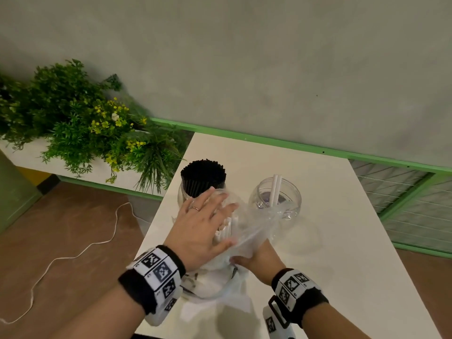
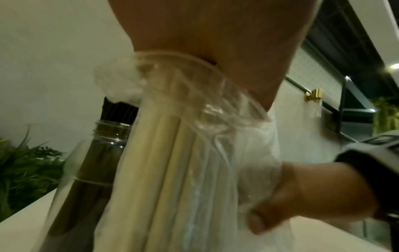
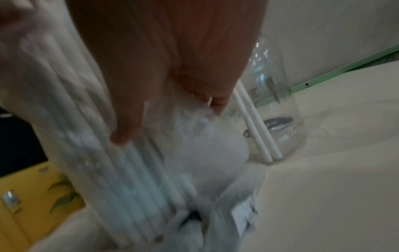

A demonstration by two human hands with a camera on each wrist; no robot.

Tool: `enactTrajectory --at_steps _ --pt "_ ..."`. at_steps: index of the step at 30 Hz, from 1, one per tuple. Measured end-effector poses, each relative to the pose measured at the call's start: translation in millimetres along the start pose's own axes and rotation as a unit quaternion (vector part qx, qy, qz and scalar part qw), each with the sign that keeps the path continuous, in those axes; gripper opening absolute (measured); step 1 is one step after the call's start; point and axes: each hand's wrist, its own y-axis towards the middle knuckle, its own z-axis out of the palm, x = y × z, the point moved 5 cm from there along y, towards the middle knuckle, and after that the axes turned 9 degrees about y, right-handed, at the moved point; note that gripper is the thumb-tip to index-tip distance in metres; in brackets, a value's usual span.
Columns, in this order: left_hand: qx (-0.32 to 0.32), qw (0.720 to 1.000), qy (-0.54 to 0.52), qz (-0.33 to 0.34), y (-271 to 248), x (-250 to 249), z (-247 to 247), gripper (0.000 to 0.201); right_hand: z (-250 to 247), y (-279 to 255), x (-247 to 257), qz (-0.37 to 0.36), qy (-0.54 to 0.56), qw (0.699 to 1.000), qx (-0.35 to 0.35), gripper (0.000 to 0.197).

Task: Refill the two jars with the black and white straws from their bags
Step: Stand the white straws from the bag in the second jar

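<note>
Left hand (image 1: 200, 231) flat, fingers spread, atop upright bag of white straws (image 2: 172, 170); right hand (image 1: 256, 263) pinches bag plastic lower down (near-empty jar (image 1: 275, 199) just beyond).

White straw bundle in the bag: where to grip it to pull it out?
Grip the white straws near their exposed upper ends, from above through the bag mouth; the bundle stands nearly upright, and plastic covers the lower part.
</note>
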Motion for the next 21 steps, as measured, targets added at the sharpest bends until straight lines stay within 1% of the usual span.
enactTrajectory --at_steps 2,3,4,5,6,7,8,9,10,11,12,13,14,16,17,18,19,21 --pt "0.007 1.0 -0.003 -0.012 3 5 2 0.068 -21 -11 0 0.005 -0.05 0.999 -0.019 0.085" --pt "0.007 1.0 0.0 -0.015 3 7 3 0.068 -34 -18 1 0.014 -0.043 0.998 -0.038 0.093" --pt "0.003 1.0 0.003 -0.015 3 8 2 0.067 -48 -26 4 0.012 -0.014 0.997 -0.076 0.094" --pt "0.0 1.0 0.004 -0.015 4 8 2 0.065 -63 -34 12 -0.016 0.021 0.99 -0.136 0.087" --pt "-0.002 1.0 0.005 -0.014 4 7 2 0.064 -78 -45 29 -0.074 0.042 0.974 -0.21 0.075" --pt "-0.001 1.0 0.006 -0.015 5 7 3 0.063 -89 -55 48 -0.153 0.041 0.946 -0.283 0.062" --pt "-0.001 1.0 0.009 -0.016 6 6 4 0.062 -95 -65 72 -0.237 0.015 0.914 -0.33 0.05" --pt "-0.001 1.0 0.011 -0.017 7 4 4 0.061 -95 -73 96 -0.313 -0.027 0.883 -0.348 0.038" --pt "-0.002 1.0 0.014 -0.017 7 2 5 0.061 -91 -78 118 -0.374 -0.078 0.858 -0.343 0.03" --pt "-0.004 1.0 0.016 -0.014 8 0 5 0.06 -83 -80 136 -0.425 -0.133 0.834 -0.325 0.025" --pt "-0.007 1.0 0.017 -0.008 8 -2 6 0.06 -74 -79 148 -0.456 -0.191 0.817 -0.297 0.024" --pt "-0.011 1.0 0.016 -0.003 7 -5 5 0.059 -66 -74 154 -0.463 -0.256 0.806 -0.263 0.024" --pt "-0.015 1.0 0.014 -0.001 7 -7 5 0.058 -60 -66 154 -0.449 -0.325 0.802 -0.222 0.024" --pt "-0.016 1.0 0.013 0.001 6 -9 5 0.057 -54 -46 143 -0.379 -0.438 0.802 -0.148 0.018" --pt "-0.017 1.0 0.01 0.002 5 -9 5 0.057 -56 -39 137 -0.338 -0.465 0.81 -0.118 0.014" --pt "-0.018 1.0 0.007 0.003 3 -9 6 0.057 -59 -33 133 -0.299 -0.473 0.824 -0.093 0.015" --pt "-0.019 1.0 0.003 0.003 2 -8 6 0.058 -62 -29 131 -0.265 -0.474 0.837 -0.067 0.022" --pt "-0.016 1.0 -0.007 0.002 -1 -5 4 0.06 -63 -25 128 -0.214 -0.468 0.857 -0.022 0.049"
